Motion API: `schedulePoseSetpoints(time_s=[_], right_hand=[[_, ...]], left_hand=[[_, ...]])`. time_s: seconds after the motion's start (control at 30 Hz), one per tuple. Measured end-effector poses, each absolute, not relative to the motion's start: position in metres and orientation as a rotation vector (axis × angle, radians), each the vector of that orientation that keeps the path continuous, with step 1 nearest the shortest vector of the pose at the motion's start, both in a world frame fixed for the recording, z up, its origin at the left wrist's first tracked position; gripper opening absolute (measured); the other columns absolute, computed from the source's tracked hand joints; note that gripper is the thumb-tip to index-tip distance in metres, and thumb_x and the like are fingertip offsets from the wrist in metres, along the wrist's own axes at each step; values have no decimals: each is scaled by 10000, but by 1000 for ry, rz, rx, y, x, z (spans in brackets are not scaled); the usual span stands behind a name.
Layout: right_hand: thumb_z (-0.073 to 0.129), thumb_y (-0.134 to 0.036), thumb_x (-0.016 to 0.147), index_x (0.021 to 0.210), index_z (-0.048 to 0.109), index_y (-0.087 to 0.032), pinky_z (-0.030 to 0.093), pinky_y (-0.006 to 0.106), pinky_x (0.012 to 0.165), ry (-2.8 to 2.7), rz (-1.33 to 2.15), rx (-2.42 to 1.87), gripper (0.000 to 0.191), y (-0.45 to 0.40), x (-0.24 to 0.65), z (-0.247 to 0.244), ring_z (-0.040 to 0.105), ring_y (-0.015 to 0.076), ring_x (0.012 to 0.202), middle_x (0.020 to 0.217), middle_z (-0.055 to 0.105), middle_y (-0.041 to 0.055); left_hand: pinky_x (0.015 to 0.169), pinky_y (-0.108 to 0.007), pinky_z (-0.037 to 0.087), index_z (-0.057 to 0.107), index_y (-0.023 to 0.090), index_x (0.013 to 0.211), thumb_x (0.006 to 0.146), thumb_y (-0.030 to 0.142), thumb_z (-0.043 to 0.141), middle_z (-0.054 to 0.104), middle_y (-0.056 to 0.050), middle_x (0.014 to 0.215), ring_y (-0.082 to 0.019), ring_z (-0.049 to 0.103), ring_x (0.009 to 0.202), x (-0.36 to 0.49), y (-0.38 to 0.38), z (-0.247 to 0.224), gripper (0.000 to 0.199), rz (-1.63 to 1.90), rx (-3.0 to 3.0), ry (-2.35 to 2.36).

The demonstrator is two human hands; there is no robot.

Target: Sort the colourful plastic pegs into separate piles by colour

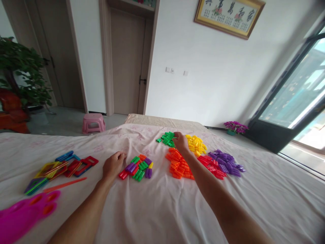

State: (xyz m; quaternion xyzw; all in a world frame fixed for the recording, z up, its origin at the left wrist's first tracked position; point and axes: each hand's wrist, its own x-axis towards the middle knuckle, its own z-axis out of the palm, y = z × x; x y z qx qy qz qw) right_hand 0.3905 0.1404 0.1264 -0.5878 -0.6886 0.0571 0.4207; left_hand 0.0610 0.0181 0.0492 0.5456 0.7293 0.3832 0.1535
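Our left forearm (83,213) and right forearm (220,203) slant in from the near side over a pale, rumpled cloth (142,213). On the right hand (181,143), our fingers and thumb are drawn together at the green pieces (167,139), toward the cloth's far edge; we cannot tell whether they grip one. These short tubes lie with mixed axes. Our left hand (113,166) has its fingers curled in, just beside the mixed cluster (137,166); whether they hold anything we cannot tell. In that cluster, one purple-and-yellow piece (149,171) has its long axis running near to far, yellow end toward the far edge.

Around our right wrist lie orange pieces (176,166), some with open ends facing us, yellow pieces (198,144), red pieces (213,167) and, nearest the cloth's right edge, purple pieces (225,161). To our left are coloured frames (54,166), an orange stick (65,184) lying mostly left to right, and a magenta paw-shaped thing (25,213).

Faint pink flowers pattern the cloth. Beyond its far edge we see a pink stool (93,123), a closed door (127,64), a white wall (203,91) with framed calligraphy (230,15), and a leafy plant (27,71).
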Motion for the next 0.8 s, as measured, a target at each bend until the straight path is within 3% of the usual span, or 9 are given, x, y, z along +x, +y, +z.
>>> schedulePoseSetpoints(time_s=[0.1, 0.33, 0.63, 0.8], right_hand=[[519, -121, 789, 1165, 637, -151, 512, 335, 849, -1659, 145, -1451, 395, 148, 399, 130, 676, 192, 913, 1077, 711, 100], [482, -105, 830, 1022, 706, -199, 517, 350, 880, -1989, 212, -1180, 309, 100, 353, 103, 670, 192, 950, 1017, 728, 49], [518, -73, 843, 1345, 539, -210, 430, 362, 1042, -2588, 180, -774, 521, 52, 274, 92, 528, 200, 1236, 1336, 598, 76], [551, -77, 824, 1256, 615, -222, 447, 324, 980, -2709, 152, -737, 460, 64, 257, 83, 597, 193, 1108, 1159, 683, 59]], left_hand=[[755, -257, 464, 707, 271, 1008, 897, 429, 411, 766, -22, 1048, -199, 687, 967, 61, 19, 48, 353, 1100, 1569, 2091], [768, -265, 465, 706, 273, 1017, 905, 433, 398, 759, -31, 1067, -203, 686, 966, 60, 21, 45, 365, 1100, 1585, 2105], [743, -260, 462, 708, 282, 1017, 899, 435, 416, 769, -14, 1030, -205, 689, 959, 61, 20, 49, 350, 1079, 1572, 2107], [730, -269, 449, 714, 284, 1008, 889, 436, 426, 761, -21, 1062, -220, 680, 964, 62, 19, 50, 347, 1077, 1564, 2128]])
